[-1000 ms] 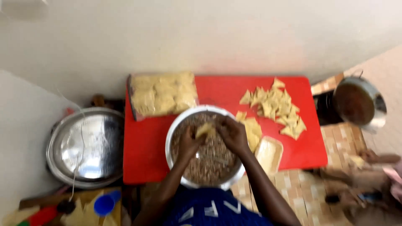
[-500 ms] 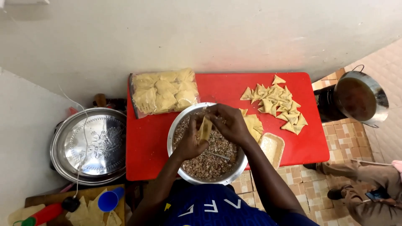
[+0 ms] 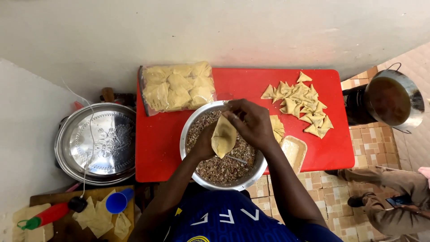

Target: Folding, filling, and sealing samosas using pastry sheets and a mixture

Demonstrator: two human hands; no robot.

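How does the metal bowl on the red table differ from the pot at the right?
The metal bowl sits on the red table and holds brown minced filling; the pot stands off the table and holds dark liquid. The bowl is wide and shallow, the pot deeper with a wire handle. Both are round, silvery metal.

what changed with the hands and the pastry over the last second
Both hands lifted the pastry cone a little higher above the filling in the metal bowl. The left hand still cups it from below, and the right hand has moved to pinch its top edge. The folded triangles and bagged wrappers stayed put.
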